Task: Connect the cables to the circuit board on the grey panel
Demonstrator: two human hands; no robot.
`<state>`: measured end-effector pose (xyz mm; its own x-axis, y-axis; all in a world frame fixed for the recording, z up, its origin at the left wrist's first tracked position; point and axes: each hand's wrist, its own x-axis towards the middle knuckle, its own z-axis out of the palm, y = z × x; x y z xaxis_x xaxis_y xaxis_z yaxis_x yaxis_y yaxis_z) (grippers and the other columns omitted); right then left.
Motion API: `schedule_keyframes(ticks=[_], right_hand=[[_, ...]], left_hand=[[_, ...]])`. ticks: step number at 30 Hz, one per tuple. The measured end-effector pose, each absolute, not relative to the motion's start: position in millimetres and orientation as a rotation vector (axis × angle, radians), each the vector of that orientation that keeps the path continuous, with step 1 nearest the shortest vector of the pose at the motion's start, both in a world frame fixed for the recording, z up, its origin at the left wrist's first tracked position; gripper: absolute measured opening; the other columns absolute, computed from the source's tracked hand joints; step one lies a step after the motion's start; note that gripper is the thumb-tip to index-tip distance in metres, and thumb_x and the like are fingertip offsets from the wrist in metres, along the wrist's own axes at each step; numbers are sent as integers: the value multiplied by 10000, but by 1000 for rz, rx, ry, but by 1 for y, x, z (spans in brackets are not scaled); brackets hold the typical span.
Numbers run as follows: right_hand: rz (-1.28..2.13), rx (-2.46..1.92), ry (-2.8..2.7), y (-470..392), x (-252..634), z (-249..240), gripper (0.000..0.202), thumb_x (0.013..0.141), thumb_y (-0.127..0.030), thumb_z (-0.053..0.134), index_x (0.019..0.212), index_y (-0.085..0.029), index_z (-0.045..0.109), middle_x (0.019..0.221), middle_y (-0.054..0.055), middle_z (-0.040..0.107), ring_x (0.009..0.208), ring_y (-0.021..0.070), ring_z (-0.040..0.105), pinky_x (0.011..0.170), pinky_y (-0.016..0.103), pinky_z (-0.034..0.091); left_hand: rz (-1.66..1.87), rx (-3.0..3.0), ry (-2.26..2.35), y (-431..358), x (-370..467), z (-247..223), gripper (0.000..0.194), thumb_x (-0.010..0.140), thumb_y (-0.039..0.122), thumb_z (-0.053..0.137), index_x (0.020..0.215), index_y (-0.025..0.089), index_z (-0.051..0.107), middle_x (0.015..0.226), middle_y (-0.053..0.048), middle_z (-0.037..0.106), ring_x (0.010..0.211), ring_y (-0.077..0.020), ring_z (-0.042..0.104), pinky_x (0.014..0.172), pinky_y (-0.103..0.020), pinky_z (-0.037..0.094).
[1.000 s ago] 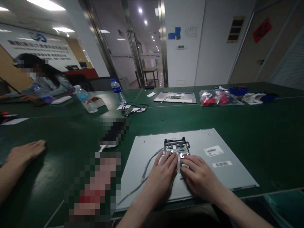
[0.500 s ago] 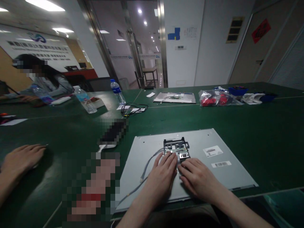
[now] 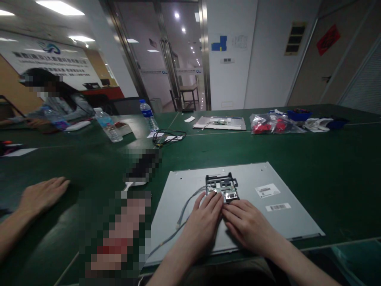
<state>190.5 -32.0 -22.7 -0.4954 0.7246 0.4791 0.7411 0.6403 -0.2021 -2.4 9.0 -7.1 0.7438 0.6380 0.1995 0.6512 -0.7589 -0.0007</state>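
Note:
A grey metal display panel lies flat on the green table, with a black frame and circuit board at its middle. My left hand rests at the board's lower left edge, fingers bent together over it. Beside it, my right hand has its fingertips at the lower edge of the board, by a metal connector. What the fingertips hold, if anything, is hidden. A grey cable runs from the board past my left forearm.
Another person's hand is at the left. A blurred phone, bottles, a black cable coil, a second panel and a plastic bag with red items lie on the table.
The other person's hand at the left has moved right and a little up. My right hand has shifted slightly closer to my left hand.

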Motion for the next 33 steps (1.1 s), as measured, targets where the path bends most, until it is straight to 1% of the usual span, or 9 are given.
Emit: schedule_keyframes(ticks=[5, 11, 19, 27, 33], right_hand=[[-15, -1154, -2329, -32, 190, -22, 326, 927, -174, 532, 1248, -161, 584, 1130, 106, 674, 1086, 243, 582, 951, 418, 487], [4, -1167, -2339, -32, 189, -23, 306, 931, -198, 538, 1230, -156, 585, 1124, 108, 664, 1075, 243, 579, 948, 418, 490], [40, -1204, -2358, -31, 191, -24, 376, 929, -229, 547, 1295, -143, 544, 1193, 122, 617, 1107, 264, 545, 969, 449, 477], [56, -1207, -2352, -30, 190, -26, 383, 924, -222, 549, 1301, -159, 533, 1224, 119, 603, 1131, 270, 532, 987, 454, 461], [47, -1194, -2356, -30, 190, -23, 348, 931, -210, 532, 1275, -156, 553, 1190, 119, 621, 1100, 260, 550, 975, 442, 462]], left_hand=[[-290, -2854, -1041, 8, -3, -6, 462, 949, 216, 438, 1407, 162, 466, 1470, -102, 482, 1381, -250, 391, 1175, -462, 230], [-297, -2866, -1065, 7, -3, -6, 439, 964, 221, 427, 1397, 159, 470, 1463, -92, 492, 1381, -245, 392, 1178, -452, 226], [-290, -2885, -1072, 7, -2, -5, 457, 962, 213, 431, 1413, 143, 450, 1475, -106, 478, 1390, -253, 383, 1181, -460, 222], [-317, -2880, -1082, 7, -2, -5, 440, 971, 215, 437, 1407, 164, 459, 1468, -93, 487, 1382, -245, 394, 1178, -462, 235], [-313, -2874, -1081, 8, -2, -6, 438, 960, 204, 448, 1396, 166, 472, 1471, -84, 487, 1385, -245, 392, 1181, -447, 228]])
